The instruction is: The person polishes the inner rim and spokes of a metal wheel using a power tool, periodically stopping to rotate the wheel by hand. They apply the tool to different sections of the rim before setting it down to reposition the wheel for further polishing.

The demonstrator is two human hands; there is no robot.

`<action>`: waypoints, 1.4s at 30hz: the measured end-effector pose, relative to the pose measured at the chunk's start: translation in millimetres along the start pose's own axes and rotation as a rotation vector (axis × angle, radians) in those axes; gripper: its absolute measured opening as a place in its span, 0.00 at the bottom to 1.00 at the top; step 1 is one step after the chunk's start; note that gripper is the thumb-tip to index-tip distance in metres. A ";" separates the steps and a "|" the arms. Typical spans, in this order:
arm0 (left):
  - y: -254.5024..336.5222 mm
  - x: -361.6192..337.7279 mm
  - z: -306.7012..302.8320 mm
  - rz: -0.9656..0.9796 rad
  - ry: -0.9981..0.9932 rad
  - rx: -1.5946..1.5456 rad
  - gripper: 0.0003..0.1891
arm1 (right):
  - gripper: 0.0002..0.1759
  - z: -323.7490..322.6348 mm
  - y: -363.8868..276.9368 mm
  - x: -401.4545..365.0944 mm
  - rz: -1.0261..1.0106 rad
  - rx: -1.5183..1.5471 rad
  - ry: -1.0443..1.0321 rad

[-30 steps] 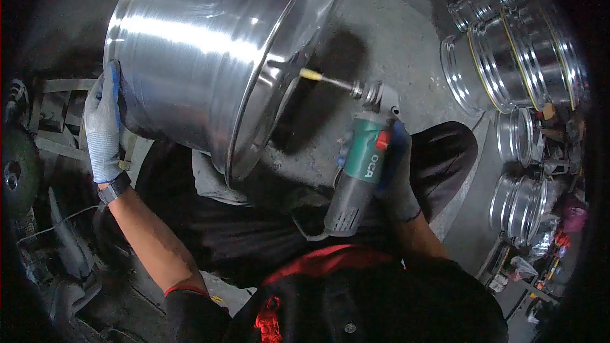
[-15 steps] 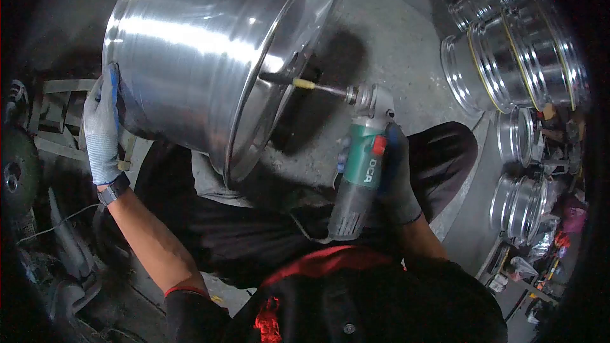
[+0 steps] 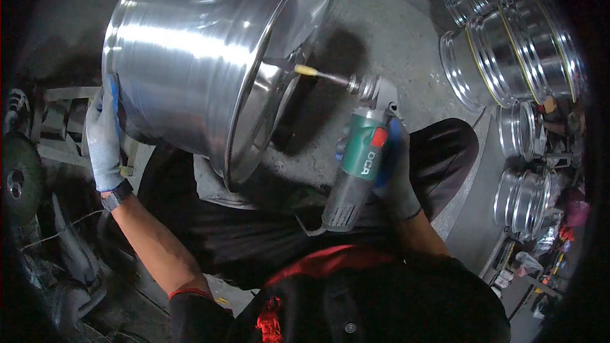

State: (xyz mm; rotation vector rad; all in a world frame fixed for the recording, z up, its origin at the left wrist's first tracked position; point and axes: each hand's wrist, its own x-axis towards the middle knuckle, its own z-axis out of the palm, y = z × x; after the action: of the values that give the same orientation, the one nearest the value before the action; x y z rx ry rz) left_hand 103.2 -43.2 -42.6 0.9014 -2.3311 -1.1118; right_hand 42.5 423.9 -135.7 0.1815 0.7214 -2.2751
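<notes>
The left hand grips the back edge of the big shiny wheel propped on the person's lap, while the right hand squeezes the green grinder, its yellow tip right at the wheel's front, so this looks like smoothing work, and I think it needs a steady, gentle push.

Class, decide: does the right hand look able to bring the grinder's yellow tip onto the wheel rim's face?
Probably yes. The right hand grips the green grinder, whose yellow tip sits right at the wheel rim's face; nothing lies between them.
</notes>
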 end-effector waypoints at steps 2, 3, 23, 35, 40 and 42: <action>0.5 -0.7 -0.2 0.013 -0.018 0.003 0.32 | 0.45 -10.5 -1.6 -4.0 0.007 -0.119 -0.001; 5.2 -4.8 0.7 0.028 -0.027 0.011 0.30 | 0.45 -12.1 -2.2 -5.4 0.022 -0.237 0.002; 0.0 -1.4 -0.4 0.017 -0.023 -0.042 0.31 | 0.34 9.9 1.2 -0.9 -0.053 -0.112 0.104; -0.1 -0.4 -2.5 0.086 -0.029 0.058 0.32 | 0.36 6.8 -10.4 8.0 0.022 0.035 0.035; -2.6 1.9 1.3 0.112 -0.021 -0.029 0.32 | 0.36 17.3 -14.0 10.8 -0.054 0.039 0.033; -2.1 3.2 1.9 0.112 -0.001 0.013 0.32 | 0.36 13.5 -9.8 10.5 -0.088 -0.026 0.037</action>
State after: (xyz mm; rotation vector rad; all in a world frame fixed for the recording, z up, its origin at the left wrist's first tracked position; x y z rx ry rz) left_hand 100.6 -45.4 -45.1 0.7643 -2.3607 -1.0524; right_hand 29.3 415.8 -123.5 0.1836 0.7925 -2.3496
